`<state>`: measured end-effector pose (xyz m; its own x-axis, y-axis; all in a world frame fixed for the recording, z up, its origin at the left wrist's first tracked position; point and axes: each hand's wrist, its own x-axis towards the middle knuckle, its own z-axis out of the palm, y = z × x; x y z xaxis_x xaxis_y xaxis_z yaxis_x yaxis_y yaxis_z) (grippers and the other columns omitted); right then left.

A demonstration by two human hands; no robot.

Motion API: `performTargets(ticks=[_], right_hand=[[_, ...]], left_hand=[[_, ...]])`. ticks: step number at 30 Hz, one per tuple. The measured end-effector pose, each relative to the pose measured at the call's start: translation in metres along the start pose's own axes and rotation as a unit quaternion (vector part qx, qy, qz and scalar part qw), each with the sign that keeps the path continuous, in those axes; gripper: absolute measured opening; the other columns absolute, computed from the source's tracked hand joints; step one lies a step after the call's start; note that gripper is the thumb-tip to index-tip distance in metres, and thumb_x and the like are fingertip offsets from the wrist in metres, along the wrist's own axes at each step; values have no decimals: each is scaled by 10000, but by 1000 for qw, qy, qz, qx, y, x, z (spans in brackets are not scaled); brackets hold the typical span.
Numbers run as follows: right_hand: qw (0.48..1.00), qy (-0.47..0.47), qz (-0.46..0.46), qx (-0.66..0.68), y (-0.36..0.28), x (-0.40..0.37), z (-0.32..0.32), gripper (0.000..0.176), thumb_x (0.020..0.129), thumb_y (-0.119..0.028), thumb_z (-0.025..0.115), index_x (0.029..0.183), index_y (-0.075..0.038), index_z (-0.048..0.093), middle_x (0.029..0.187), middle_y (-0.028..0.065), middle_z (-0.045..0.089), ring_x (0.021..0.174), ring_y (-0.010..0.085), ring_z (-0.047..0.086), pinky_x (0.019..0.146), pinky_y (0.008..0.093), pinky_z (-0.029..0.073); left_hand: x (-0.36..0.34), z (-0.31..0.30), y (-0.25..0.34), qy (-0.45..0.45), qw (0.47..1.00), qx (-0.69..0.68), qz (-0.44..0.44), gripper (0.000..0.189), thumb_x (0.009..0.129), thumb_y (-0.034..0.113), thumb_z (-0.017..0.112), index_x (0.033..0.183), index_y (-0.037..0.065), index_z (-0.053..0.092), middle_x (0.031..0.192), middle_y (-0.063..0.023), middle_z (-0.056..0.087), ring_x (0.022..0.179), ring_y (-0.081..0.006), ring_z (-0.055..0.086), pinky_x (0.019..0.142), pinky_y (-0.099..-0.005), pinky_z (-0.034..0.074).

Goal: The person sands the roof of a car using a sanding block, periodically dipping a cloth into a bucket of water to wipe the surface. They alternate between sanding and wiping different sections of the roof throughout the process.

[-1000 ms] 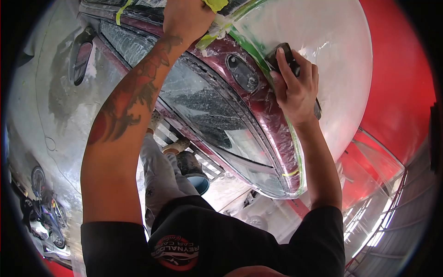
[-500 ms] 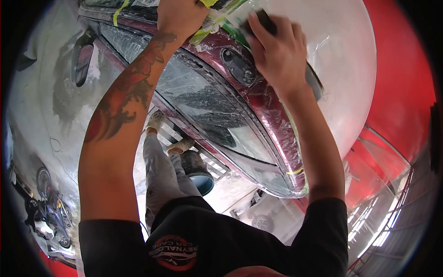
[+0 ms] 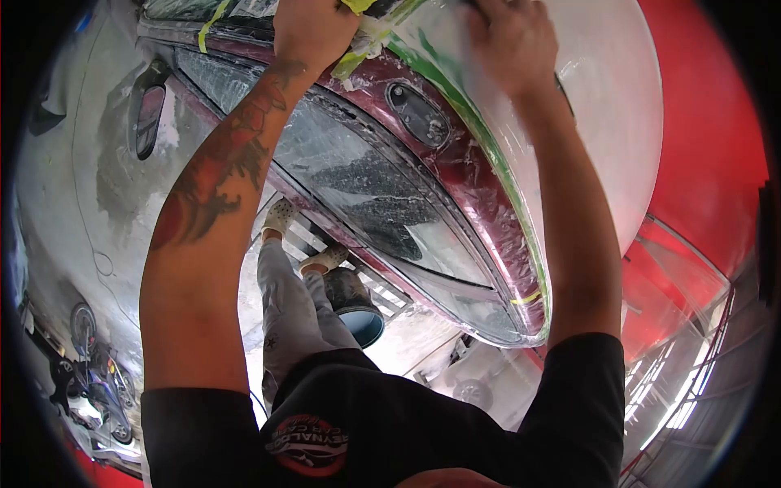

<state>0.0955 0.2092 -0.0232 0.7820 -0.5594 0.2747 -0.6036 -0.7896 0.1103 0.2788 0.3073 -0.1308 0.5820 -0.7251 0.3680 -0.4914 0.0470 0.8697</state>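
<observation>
The right hand (image 3: 517, 47) is over the pale panel (image 3: 606, 106) of the car, near that panel's left edge, its fingers bent around a dark block (image 3: 488, 6). The block lies against the panel under the fingers, partly cut off by the top of the view; motion blurs this spot, so the exact grip is hard to judge. A dark edge also shows beside the right wrist.

The left hand (image 3: 316, 32) is at the upper part of the car's maroon side, just beside some yellow tape (image 3: 350, 65). Its fingertips run out of view, so I cannot tell whether it grasps anything.

Green tape (image 3: 439, 69) follows the left edge of the pale panel, between it and the maroon strip (image 3: 464, 163). That strip has a wet-looking, creased clear covering and bears a dark oval fitting (image 3: 419, 114) near its upper end. A window (image 3: 366, 187) with whitish smears lies along the strip's left edge. Below the car's lower edge, a bucket (image 3: 362, 321) with a blue inside stands on the floor, beside a shoe (image 3: 325, 259).
</observation>
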Motion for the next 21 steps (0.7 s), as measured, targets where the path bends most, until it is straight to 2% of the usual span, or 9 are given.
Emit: performTargets(ticks=[1, 2, 4, 7, 11, 13, 15, 17, 21], right_hand=[[997, 4, 78, -14, 7, 4, 1, 343, 841, -116, 653, 1182, -82, 674, 1109, 169, 620, 959, 391, 570, 837, 501, 479], [997, 4, 79, -15, 7, -1, 3, 343, 841, -116, 653, 1182, -82, 674, 1109, 169, 620, 959, 391, 570, 837, 501, 479], [994, -27, 38, -97, 7, -15, 10, 419, 831, -215, 732, 1247, -196, 692, 1089, 103, 663, 906, 334, 607, 806, 452, 504], [1000, 4, -6, -8, -40, -64, -13, 421, 826, -222, 752, 1240, -220, 679, 1144, 64, 647, 922, 326, 593, 826, 445, 489], [999, -18, 30, 18, -31, -40, -9, 490, 817, -217, 767, 1296, -254, 668, 1167, 58, 636, 935, 318, 586, 839, 438, 482], [999, 14, 41, 33, -31, -19, -14, 336, 844, -124, 661, 1176, -75, 676, 1126, 164, 614, 957, 388, 561, 846, 489, 473], [999, 23, 29, 40, -27, -40, -14, 330, 841, -127, 670, 1169, -93, 678, 1100, 167, 603, 956, 374, 557, 849, 484, 468], [1000, -10, -14, 20, -28, -73, -18, 487, 823, -212, 762, 1299, -260, 673, 1155, 63, 635, 938, 316, 587, 835, 437, 483], [999, 1, -44, -19, -43, -50, -18, 402, 835, -219, 753, 1232, -249, 701, 1110, 65, 627, 950, 304, 594, 818, 437, 484]], left_hand=[[0, 2, -2, 9, 1000, 7, 8, 449, 838, 45, 693, 1269, 53, 568, 1215, -208, 600, 1153, -412, 576, 962, -440, 470], [0, 1, -3, 18, 1000, 15, 16, 448, 839, 42, 691, 1270, 53, 567, 1216, -206, 601, 1157, -410, 576, 964, -439, 470], [-1, 1, -3, 19, 1000, 14, 21, 448, 840, 40, 690, 1270, 54, 567, 1219, -204, 602, 1160, -410, 575, 967, -437, 470], [2, 1, 3, 12, 1000, 1, 4, 449, 840, 41, 691, 1272, 55, 567, 1228, -202, 605, 1162, -409, 575, 974, -433, 469], [-1, 2, -3, 16, 1000, 16, 5, 445, 840, 49, 697, 1267, 51, 573, 1222, -200, 611, 1152, -401, 584, 973, -420, 473], [0, 1, 1, 6, 1000, 4, -6, 443, 838, 47, 698, 1263, 49, 575, 1214, -199, 614, 1151, -396, 586, 973, -419, 474], [0, 1, 4, -1, 1000, -9, -20, 440, 836, 46, 700, 1259, 47, 578, 1206, -199, 616, 1151, -391, 589, 973, -419, 474], [0, 2, 3, 11, 1000, -21, 4, 424, 842, 55, 697, 1250, 42, 583, 1200, -198, 619, 1141, -391, 590, 969, -430, 471], [6, 0, 6, -5, 999, 41, 28, 403, 852, 73, 692, 1240, 39, 590, 1203, -204, 616, 1128, -397, 589, 960, -442, 468]])
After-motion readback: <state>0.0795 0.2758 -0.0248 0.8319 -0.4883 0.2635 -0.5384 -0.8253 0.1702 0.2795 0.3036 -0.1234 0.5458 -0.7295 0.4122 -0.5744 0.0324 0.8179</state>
